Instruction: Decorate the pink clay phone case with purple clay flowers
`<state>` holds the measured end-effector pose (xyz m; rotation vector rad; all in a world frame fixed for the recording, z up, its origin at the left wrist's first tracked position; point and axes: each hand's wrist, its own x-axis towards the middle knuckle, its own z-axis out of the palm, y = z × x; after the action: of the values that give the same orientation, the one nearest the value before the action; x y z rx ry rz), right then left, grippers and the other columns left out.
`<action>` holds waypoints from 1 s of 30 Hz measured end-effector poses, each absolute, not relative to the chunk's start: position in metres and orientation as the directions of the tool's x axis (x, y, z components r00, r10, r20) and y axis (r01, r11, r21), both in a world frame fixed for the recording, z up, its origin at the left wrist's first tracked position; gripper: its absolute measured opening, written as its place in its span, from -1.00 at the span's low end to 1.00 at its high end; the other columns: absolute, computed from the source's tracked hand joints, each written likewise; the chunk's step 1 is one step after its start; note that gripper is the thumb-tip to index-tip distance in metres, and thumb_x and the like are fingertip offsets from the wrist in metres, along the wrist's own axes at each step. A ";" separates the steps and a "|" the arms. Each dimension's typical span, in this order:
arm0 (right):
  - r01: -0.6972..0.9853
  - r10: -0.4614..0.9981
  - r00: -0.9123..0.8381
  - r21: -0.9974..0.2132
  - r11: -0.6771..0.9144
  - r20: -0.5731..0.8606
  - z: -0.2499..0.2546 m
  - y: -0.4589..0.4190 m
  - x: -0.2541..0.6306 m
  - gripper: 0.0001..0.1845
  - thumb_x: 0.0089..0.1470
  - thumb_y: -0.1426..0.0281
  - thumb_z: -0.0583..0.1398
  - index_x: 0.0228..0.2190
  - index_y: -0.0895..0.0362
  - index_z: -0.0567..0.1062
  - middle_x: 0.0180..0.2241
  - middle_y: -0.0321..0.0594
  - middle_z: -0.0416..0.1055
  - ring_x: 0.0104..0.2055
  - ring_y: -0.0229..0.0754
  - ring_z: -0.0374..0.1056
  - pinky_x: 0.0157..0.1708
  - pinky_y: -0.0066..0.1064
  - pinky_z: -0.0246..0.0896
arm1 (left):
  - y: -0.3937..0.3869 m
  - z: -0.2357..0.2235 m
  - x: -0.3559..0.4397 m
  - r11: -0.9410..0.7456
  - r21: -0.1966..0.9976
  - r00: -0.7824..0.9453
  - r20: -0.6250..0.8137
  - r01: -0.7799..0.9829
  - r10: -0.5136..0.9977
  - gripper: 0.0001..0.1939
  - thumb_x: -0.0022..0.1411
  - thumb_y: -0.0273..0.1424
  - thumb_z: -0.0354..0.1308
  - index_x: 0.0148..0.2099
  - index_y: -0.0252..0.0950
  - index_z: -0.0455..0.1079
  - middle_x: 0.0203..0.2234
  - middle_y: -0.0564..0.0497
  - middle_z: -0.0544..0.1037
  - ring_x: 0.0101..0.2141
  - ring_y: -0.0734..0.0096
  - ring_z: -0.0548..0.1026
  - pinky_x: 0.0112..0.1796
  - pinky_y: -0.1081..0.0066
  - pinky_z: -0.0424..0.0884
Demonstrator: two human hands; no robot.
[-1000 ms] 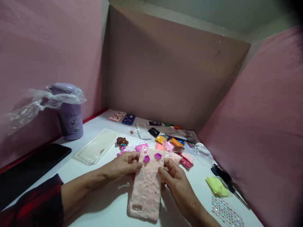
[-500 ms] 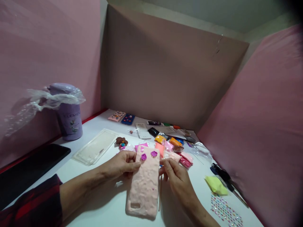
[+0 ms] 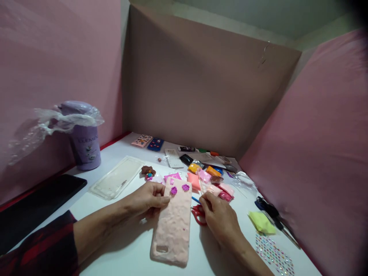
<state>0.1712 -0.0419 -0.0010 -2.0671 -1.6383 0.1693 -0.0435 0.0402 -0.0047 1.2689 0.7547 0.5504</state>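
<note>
My left hand (image 3: 152, 197) grips the left edge of a phone case (image 3: 171, 226) covered in lumpy pale pink clay, thumb on its front. The case is tilted up, with a cut-out near its lower end. Two purple clay flowers (image 3: 185, 188) sit near its top, and a tiny purple speck shows lower down. To the right of the case, my right hand (image 3: 220, 214) is closed in a pinch on a thin stick (image 3: 201, 184) that rises above the fingers. Red-handled scissors (image 3: 198, 215) lie beside and partly under this hand. A small blue tip shows by its fingers.
Bright clay packets (image 3: 212, 180) lie behind the hands. A clear case (image 3: 117, 178), brown clay (image 3: 148, 170) and black phone (image 3: 48, 211) are left, near a purple tumbler (image 3: 86, 143). Right are a yellow-green packet (image 3: 262, 222), gem stickers (image 3: 274, 253) and dark-handled tools (image 3: 273, 212).
My right hand has left the case's right edge and moved slightly right, with the stick now pointing up from its fingers. The scissors have come into view. My left hand keeps hold of the case.
</note>
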 end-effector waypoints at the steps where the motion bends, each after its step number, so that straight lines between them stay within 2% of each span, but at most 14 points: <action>1: 0.885 0.940 0.274 -0.436 -0.163 0.205 0.000 -0.042 0.171 -0.76 0.15 0.37 0.03 -0.51 0.07 0.40 -0.48 -0.21 0.50 -0.41 -0.07 0.33 -0.49 -0.37 -0.11 | 0.041 -0.005 -0.044 0.222 0.974 0.650 -0.195 0.041 0.734 -0.59 -0.16 -0.15 0.34 -0.43 -0.34 0.28 -0.75 0.14 0.32 -0.78 0.65 0.16 -0.76 0.58 -0.01; 7: 0.899 0.946 0.241 -0.417 -0.133 0.217 0.004 -0.046 0.166 -0.81 0.12 0.39 0.07 -0.49 0.07 0.41 -0.45 -0.24 0.50 -0.40 -0.11 0.34 -0.47 -0.38 -0.06 | 0.045 -0.012 -0.048 0.210 0.970 0.657 -0.236 0.120 0.716 -0.67 -0.04 -0.19 0.28 -0.39 -0.33 0.29 -0.78 0.13 0.32 -0.82 0.65 0.11 -0.79 0.57 -0.05; 11: 0.892 0.955 0.218 -0.437 -0.111 0.203 0.005 -0.048 0.165 -0.94 -0.02 0.45 0.16 -0.46 0.05 0.43 -0.45 -0.31 0.49 -0.40 -0.15 0.34 -0.46 -0.41 0.00 | 0.046 -0.018 -0.049 0.220 0.971 0.654 -0.228 0.096 0.721 -0.70 -0.06 -0.26 0.29 -0.43 -0.31 0.26 -0.76 0.13 0.32 -0.79 0.65 0.13 -0.74 0.56 -0.01; 14: 0.890 0.962 0.204 -0.443 -0.105 0.181 0.006 -0.049 0.167 -0.92 -0.08 0.48 0.19 -0.47 0.05 0.43 -0.45 -0.33 0.48 -0.40 -0.18 0.34 -0.47 -0.43 0.02 | 0.045 -0.018 -0.049 0.232 0.968 0.652 -0.238 0.097 0.720 -0.72 -0.06 -0.29 0.29 -0.43 -0.30 0.25 -0.78 0.14 0.30 -0.78 0.63 0.15 -0.73 0.55 0.00; 21: 0.913 0.949 0.240 -0.380 -0.148 0.207 0.003 -0.048 0.173 -0.96 -0.03 0.44 0.16 -0.48 0.07 0.41 -0.44 -0.26 0.46 -0.39 -0.13 0.31 -0.48 -0.40 -0.05 | 0.042 -0.009 -0.048 0.209 0.964 0.656 -0.263 0.162 0.707 -0.69 -0.08 -0.27 0.28 -0.40 -0.26 0.20 -0.79 0.21 0.26 -0.78 0.60 0.16 -0.75 0.56 -0.02; 26: 0.921 0.939 0.262 -0.350 -0.173 0.225 0.001 -0.047 0.173 -0.96 -0.01 0.41 0.16 -0.49 0.06 0.39 -0.46 -0.28 0.46 -0.41 -0.13 0.31 -0.49 -0.40 -0.08 | 0.037 -0.002 -0.046 0.058 0.957 0.642 -0.235 0.284 0.730 -0.71 -0.05 -0.27 0.22 -0.41 -0.23 0.14 -0.79 0.26 0.24 -0.77 0.60 0.17 -0.72 0.57 -0.03; 30: 0.925 0.935 0.269 -0.332 -0.184 0.233 0.001 -0.048 0.173 -0.95 -0.01 0.39 0.16 -0.49 0.05 0.39 -0.45 -0.29 0.48 -0.42 -0.14 0.31 -0.49 -0.40 -0.09 | 0.031 0.005 -0.047 -0.065 0.895 0.608 -0.245 0.441 0.755 -0.76 0.00 -0.25 0.14 -0.31 -0.27 0.24 -0.77 0.16 0.37 -0.74 0.54 0.21 -0.69 0.55 0.02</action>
<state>0.1730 -0.0479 0.0009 -2.1422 -1.6836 0.0314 -0.0468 0.0310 0.0049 1.6987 0.9940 0.3453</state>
